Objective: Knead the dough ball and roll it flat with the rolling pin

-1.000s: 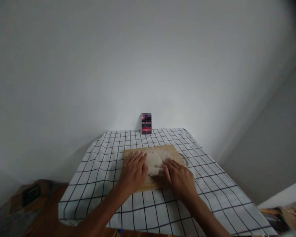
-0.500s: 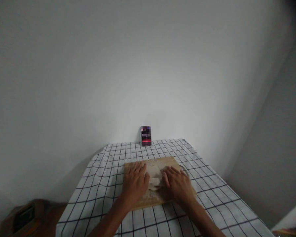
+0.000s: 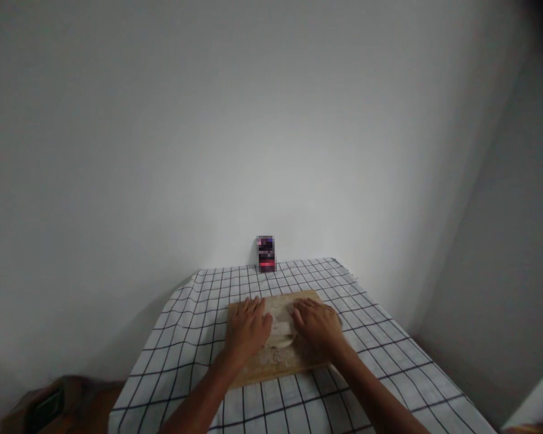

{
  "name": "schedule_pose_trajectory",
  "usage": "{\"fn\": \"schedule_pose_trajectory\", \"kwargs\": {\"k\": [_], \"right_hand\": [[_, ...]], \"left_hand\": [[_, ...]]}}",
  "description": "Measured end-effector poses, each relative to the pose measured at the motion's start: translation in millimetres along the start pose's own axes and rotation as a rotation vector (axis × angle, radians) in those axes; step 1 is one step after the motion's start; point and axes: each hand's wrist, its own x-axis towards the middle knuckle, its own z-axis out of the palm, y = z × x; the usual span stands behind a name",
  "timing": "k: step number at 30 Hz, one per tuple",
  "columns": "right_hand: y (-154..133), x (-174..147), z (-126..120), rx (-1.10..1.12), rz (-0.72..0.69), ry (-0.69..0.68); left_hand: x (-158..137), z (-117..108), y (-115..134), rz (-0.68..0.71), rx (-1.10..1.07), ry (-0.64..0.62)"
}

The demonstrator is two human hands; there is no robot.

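Observation:
A pale, flattened piece of dough (image 3: 281, 334) lies on a floury wooden board (image 3: 271, 369). Over the board's left part, my left hand (image 3: 247, 328) rests palm down, fingers stretched forward and slightly apart, its thumb at the dough's left side. My right hand (image 3: 319, 325) lies palm down over the dough's right side, with its fingers slightly bent and pointing forward and left. Both hands cover parts of the dough, so its full outline is hidden. Neither hand visibly grips anything.
A white tablecloth with dark grid lines (image 3: 185, 361) covers the table. A dark, pixelated upright object (image 3: 266, 254) stands at the back edge against the pale wall (image 3: 271, 150). At the lower left, beside the table, is a brown object (image 3: 49, 404).
My right hand has moved left and its fingers have drawn in a little over the dough. The left hand stays nearly in place. The whole view has shifted slightly.

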Motion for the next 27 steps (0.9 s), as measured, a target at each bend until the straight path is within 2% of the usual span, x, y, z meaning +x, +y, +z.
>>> {"fn": "schedule_pose_trajectory", "kwargs": {"k": [3, 5, 7, 13, 15, 18, 20, 23, 27], "right_hand": [[-1, -30, 10, 0.021, 0.018, 0.011], [0, -38, 12, 0.039, 0.023, 0.012], [0, -32, 10, 0.048, 0.012, -0.005], [3, 19, -8, 0.042, 0.032, -0.097], [4, 18, -7, 0.041, 0.008, -0.097], [7, 0, 1, 0.031, -0.057, -0.048], [8, -13, 5, 0.029, -0.053, -0.044], [7, -12, 1, 0.032, -0.010, -0.053], [3, 9, -12, 0.049, 0.045, -0.100]], "left_hand": [[-25, 6, 3, 0.056, -0.024, 0.089], [-32, 6, 4, 0.062, -0.035, 0.083], [-27, 2, 5, 0.049, -0.033, 0.050], [9, -17, 9, -0.029, -0.003, -0.086], [6, -16, 11, -0.034, 0.016, -0.077], [-10, -11, 13, -0.022, 0.036, -0.003], [-15, -10, 14, -0.011, 0.037, 0.012], [-3, -17, 15, -0.009, 0.025, -0.053], [19, -25, 16, -0.073, 0.000, -0.185]]}}
